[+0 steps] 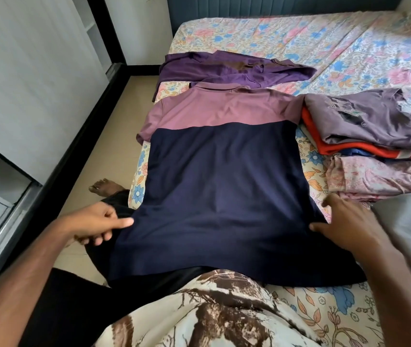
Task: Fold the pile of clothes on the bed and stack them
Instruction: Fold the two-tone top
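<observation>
Head view: illegible print, grey shirt (364, 116)

place: home bedroom | signs: bed (299, 36) with floral sheet; padded headboard (274, 6); wardrobe (24, 71)

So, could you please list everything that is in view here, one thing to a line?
Polo shirt: one, navy with mauve top, spread flat on the bed's near edge.
Purple garment: one, unfolded, beyond the polo.
Folded stack: one; grey-purple top, orange and blue beneath, right of the polo.
Pink floral cloth: one, under the stack.
Bed sheet: one, floral.
Wardrobe: white, on the left.
Left hand: fingers pinch the polo's left edge.
Right hand: rests on its right edge.
Foot: one, bare, on the floor.
</observation>
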Available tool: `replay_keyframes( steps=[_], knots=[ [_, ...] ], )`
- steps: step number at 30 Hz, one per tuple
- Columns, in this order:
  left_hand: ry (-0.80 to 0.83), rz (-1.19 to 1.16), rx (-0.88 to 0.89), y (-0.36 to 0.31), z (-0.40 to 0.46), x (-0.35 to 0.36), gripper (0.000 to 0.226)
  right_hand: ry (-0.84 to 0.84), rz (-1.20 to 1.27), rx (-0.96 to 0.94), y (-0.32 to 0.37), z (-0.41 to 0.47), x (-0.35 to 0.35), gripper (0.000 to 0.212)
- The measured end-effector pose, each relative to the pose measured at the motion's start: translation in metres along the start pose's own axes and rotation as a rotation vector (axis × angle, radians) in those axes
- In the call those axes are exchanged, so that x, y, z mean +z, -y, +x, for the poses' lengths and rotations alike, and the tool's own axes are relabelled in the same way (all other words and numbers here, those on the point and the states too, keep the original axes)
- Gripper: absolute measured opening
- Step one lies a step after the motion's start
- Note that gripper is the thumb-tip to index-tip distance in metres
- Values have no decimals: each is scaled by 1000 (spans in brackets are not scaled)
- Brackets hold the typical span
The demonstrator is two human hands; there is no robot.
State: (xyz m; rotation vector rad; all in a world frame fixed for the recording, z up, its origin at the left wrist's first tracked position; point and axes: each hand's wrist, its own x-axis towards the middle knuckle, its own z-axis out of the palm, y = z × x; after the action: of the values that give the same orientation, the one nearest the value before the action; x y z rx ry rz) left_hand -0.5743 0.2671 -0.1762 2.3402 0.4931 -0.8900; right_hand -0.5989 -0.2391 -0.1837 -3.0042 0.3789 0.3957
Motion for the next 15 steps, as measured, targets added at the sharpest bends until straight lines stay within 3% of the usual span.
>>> replay_keyframes(
  steps=[8,15],
  knots=[
    [-126,-167,88,-58,71,12,33,-144,17,-298,155,70,1,51],
    [-324,-295,134,-81,130,-31,29,-179,-27,-596,288,156,-18,43]
  ],
)
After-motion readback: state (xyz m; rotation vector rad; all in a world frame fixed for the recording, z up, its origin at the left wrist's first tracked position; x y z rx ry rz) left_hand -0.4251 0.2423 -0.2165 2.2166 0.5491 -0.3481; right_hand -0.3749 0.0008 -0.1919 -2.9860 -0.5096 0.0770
